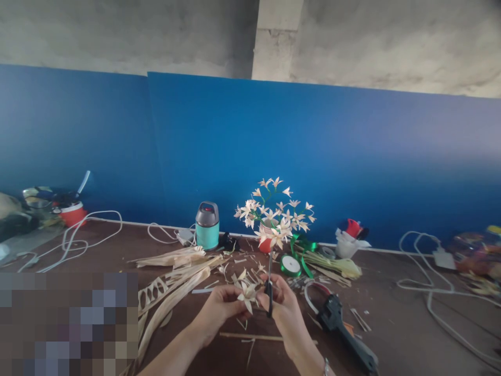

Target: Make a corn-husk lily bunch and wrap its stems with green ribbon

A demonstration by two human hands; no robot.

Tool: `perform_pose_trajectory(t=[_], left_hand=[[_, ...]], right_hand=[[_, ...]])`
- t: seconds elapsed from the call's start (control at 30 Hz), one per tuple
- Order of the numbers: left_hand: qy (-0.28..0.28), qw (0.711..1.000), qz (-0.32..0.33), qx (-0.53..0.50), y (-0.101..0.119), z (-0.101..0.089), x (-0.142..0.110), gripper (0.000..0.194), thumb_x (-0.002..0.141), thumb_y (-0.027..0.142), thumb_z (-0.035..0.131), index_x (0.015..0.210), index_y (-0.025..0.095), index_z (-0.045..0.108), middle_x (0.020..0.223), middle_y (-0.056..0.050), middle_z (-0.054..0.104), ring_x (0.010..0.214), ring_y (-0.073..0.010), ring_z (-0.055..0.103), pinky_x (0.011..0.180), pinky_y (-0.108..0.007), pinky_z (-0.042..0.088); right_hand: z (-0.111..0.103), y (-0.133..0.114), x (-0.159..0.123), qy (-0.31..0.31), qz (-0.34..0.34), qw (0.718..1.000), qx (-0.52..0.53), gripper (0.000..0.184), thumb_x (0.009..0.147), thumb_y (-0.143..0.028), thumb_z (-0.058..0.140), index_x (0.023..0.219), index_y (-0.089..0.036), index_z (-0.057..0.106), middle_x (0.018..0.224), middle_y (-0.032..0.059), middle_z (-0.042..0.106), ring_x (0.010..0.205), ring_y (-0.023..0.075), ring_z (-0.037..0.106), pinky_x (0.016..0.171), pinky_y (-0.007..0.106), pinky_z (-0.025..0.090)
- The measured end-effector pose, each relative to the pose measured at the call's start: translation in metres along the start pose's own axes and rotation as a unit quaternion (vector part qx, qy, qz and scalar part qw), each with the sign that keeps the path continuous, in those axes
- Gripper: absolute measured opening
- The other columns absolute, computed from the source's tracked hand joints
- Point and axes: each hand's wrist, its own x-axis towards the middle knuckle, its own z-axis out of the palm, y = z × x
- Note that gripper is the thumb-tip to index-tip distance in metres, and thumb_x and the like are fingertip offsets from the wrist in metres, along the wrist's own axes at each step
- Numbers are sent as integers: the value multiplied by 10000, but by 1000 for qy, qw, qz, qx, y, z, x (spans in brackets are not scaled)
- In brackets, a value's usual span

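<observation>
My left hand (221, 303) is closed, pinching a cream flower (247, 296) with pointed petals that looks made of dried husk. In my right hand (285, 303) is a pair of scissors (270, 297) with black handles, the blades pointing up and away from me. The right fingertips are close beside the flower's right edge; whether they touch it I cannot tell. Beyond my hands, a bunch of similar flowers (270, 214) on green stems stands in a red and white cup (266, 244). Loose petals and husk scraps lie just past the held flower.
Dried husk strips (195, 279) lie to the left, below a turquoise flask (207, 235). At right are a green ribbon spool (290, 266), a black glue gun (336, 316) and a white container (347, 245). White cables (430, 295) run along both sides; a blue partition (235, 141) closes the back.
</observation>
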Motion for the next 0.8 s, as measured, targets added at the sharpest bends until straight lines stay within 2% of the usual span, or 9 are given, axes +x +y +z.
perform_pose_trajectory(t=[0.1, 0.33, 0.43, 0.5, 0.7, 0.8], left_hand=[[-13, 1000, -8, -19, 1, -1, -2, 204, 615, 296, 741, 677, 112, 678, 616, -36, 684, 557, -113, 594, 584, -219, 455], [27, 997, -31, -62, 3, -2, 0, 281, 537, 305, 789, 604, 120, 588, 551, -25, 659, 503, -115, 597, 516, -208, 442], [34, 997, -47, -57, 4, -5, 0, 306, 506, 311, 799, 598, 131, 569, 519, -1, 628, 419, -90, 542, 381, -167, 321], [29, 996, -55, -58, 4, -6, -1, 301, 505, 314, 799, 587, 135, 571, 508, 17, 605, 381, -60, 482, 354, -160, 228], [14, 993, -70, -90, 6, -14, -2, 275, 441, 258, 834, 562, 150, 611, 500, 57, 537, 425, -22, 369, 431, -164, 192], [-38, 995, -73, -60, 10, -23, -2, 277, 424, 286, 836, 548, 146, 631, 514, 45, 520, 438, -30, 347, 439, -180, 182]], right_hand=[[0, -1, -1, 4, -3, 1000, -1, 437, 511, -193, 769, 891, -178, 554, 583, -54, 558, 540, 96, 470, 517, 195, 350], [4, -8, -5, 6, -1, 1000, -5, 434, 471, -227, 793, 839, -181, 567, 582, -43, 568, 539, 110, 493, 503, 202, 366], [4, -8, -7, -4, -5, 1000, -4, 441, 482, -235, 797, 854, -185, 567, 579, -44, 561, 536, 108, 486, 497, 200, 361], [5, -8, -8, -13, -5, 1000, 1, 443, 488, -257, 798, 858, -188, 565, 587, -40, 566, 529, 106, 480, 495, 203, 361], [8, -12, -14, -76, 15, 997, -1, 455, 490, -300, 807, 852, -193, 552, 584, -41, 560, 535, 101, 472, 495, 198, 338], [0, -23, -18, -145, 34, 989, -23, 425, 545, -315, 786, 879, -191, 553, 621, -40, 561, 557, 91, 478, 515, 190, 338]])
